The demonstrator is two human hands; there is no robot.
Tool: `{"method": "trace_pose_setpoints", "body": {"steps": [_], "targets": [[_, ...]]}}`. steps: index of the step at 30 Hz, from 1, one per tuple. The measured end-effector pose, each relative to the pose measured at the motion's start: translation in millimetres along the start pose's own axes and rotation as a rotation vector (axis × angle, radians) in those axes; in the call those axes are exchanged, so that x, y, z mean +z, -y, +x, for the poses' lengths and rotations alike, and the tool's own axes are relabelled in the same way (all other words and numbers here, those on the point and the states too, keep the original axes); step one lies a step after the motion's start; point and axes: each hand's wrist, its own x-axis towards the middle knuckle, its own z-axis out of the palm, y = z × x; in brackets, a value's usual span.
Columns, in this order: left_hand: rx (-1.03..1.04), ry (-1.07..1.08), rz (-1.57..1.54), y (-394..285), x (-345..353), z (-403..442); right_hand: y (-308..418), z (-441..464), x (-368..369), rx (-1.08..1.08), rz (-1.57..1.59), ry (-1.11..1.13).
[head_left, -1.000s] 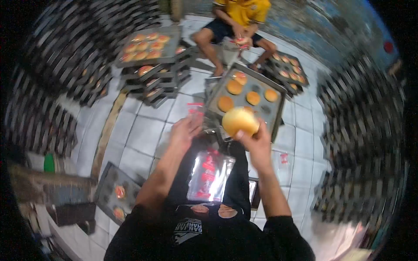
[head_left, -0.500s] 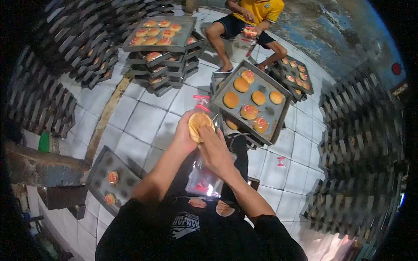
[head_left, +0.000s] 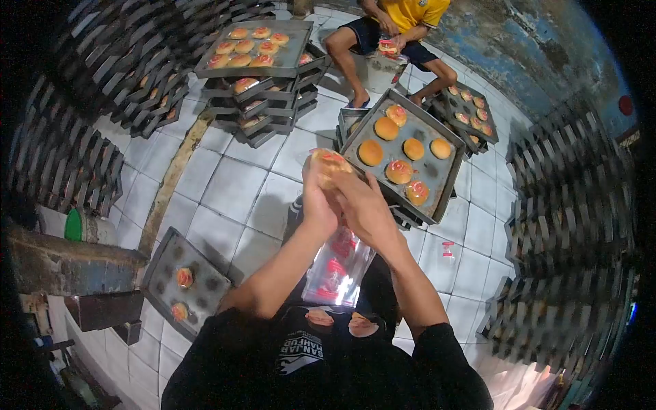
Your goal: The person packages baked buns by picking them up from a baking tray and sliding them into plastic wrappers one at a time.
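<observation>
A round bun point(head_left: 331, 166) in clear wrapping with red print is held out above my lap. My left hand point(head_left: 320, 198) is closed around its left side. My right hand point(head_left: 365, 208) presses against it from the right, with the fingers partly hidden behind the palm and bun. Below both hands, a stack of clear plastic bags point(head_left: 335, 277) with red print rests on my lap. A metal tray point(head_left: 447, 184) of buns, some wrapped and some bare, stands just beyond my right hand.
Another tray point(head_left: 154, 273) with two wrapped buns lies on the floor at left. Stacked trays point(head_left: 253, 72) stand ahead, and more stacks point(head_left: 553, 205) line the right. A person in a yellow shirt point(head_left: 417, 17) sits opposite, holding a wrapped bun. A red-printed scrap point(head_left: 447, 249) lies on the tiles.
The bun's pale underside faced up before; now red print shows over it and the bag's loose end no longer sticks out. Both hands have turned and come together around it.
</observation>
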Motion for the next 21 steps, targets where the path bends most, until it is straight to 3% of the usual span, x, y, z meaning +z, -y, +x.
{"method": "trace_pose_setpoints", "body": {"steps": [2,4,5,8,11,12,14,17,19,20,21], "targets": [[-0.213,0.037,-0.233,-14.7,-10.3,6.7,-1.7,-5.9,0.3,0.055,0.244,0.020],[-0.256,0.011,-0.198,-20.5,0.0,1.3,-1.9,-19.9,17.0,0.118,0.437,0.082],[-0.263,0.034,-0.173,-21.8,3.3,1.0,-8.8,-17.3,27.0,-0.026,0.349,0.045],[-0.243,0.075,-0.186,-25.8,-21.4,20.4,10.7,-28.2,20.5,-0.144,1.202,0.556],[-0.196,0.002,-0.210,-56.2,-35.8,20.1,47.4,-44.4,-4.4,-0.175,1.448,0.825],[-0.170,-0.036,-0.214,-64.7,-33.6,15.6,28.0,-52.4,22.3,-0.129,1.351,0.467],[-0.192,-0.060,-0.171,-58.6,-27.8,6.7,14.8,-29.3,20.0,0.193,0.844,-0.065],[-0.257,-0.089,-0.081,-34.1,-15.7,-7.3,-0.7,-21.2,45.2,0.084,0.610,0.069],[0.076,0.093,0.505,-36.0,-25.8,-11.7,15.3,-28.8,14.4,0.065,0.991,0.381],[0.082,0.075,0.429,-40.4,-33.3,-7.7,22.0,-33.8,-0.9,0.043,1.178,0.547],[0.090,0.057,0.352,-46.5,-37.4,-4.9,27.4,-49.6,-7.1,0.016,1.597,0.770]]}}
